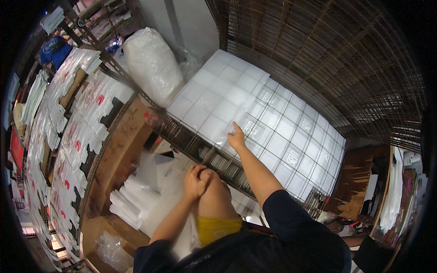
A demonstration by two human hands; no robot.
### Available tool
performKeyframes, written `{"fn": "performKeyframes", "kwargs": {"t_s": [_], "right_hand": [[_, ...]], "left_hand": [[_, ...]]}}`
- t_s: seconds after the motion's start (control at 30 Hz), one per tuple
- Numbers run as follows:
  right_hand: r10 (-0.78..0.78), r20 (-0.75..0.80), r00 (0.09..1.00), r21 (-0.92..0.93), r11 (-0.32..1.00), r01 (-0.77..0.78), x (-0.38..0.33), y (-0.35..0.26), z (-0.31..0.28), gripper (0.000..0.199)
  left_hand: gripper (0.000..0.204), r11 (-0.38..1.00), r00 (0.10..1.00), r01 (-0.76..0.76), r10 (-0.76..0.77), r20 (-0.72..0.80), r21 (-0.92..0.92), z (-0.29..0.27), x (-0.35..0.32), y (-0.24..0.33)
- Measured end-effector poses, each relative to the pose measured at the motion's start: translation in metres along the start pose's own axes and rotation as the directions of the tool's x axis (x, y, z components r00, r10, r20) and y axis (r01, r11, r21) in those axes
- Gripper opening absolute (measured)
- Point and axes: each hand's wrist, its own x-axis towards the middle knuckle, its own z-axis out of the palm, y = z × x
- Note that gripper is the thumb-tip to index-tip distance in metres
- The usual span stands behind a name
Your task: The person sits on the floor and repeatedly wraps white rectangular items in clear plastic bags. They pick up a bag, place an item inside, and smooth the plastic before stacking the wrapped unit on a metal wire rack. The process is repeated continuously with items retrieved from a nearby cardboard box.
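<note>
R hand [236,138]: nearer; index out, can't tell if we pinch
Translucent plastic sheet [227,86]: fwd-L of it, long axis near-L/far-R
L hand [196,183]: on our knee [212,179], fingers bent, grip unclear

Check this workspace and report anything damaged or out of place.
The brown panel at the right looks damaged: ragged, paler patches break its dark surface, as if peeled. The white sheets by the right hand show no obvious damage.

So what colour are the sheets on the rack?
The sheets are translucent white, some with white print; best seen in the head view.
</note>
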Motion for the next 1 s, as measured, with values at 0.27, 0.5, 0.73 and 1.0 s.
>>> {"fn": "performKeyframes", "kwargs": {"t_s": [0.27,0.5,0.73,1.0], "right_hand": [[-0.008,-0.075,0.997,0.165,0.986,0.021,-0.036,-0.014,-0.023,0.054],[0.09,-0.126,0.988,0.329,0.943,-0.044,-0.121,0.053,-0.155,0.049],[0.077,-0.683,0.726,0.171,0.984,0.056,-0.24,0.118,-0.362,0.04],[-0.425,-0.905,-0.04,-0.352,0.796,-0.493,-0.402,0.105,-0.559,0.028]], "left_hand": [[0.034,0.996,0.999,-0.015,0.011,-0.044,-0.085,0.008,0.0,-0.017],[0.029,0.987,0.99,-0.134,0.13,-0.05,-0.086,0.008,-0.002,-0.019],[0.03,0.98,0.994,-0.106,0.105,-0.016,-0.168,0.01,-0.012,-0.03],[0.031,0.346,0.587,-0.64,0.796,0.146,0.686,0.032,-0.021,0.01]]}}
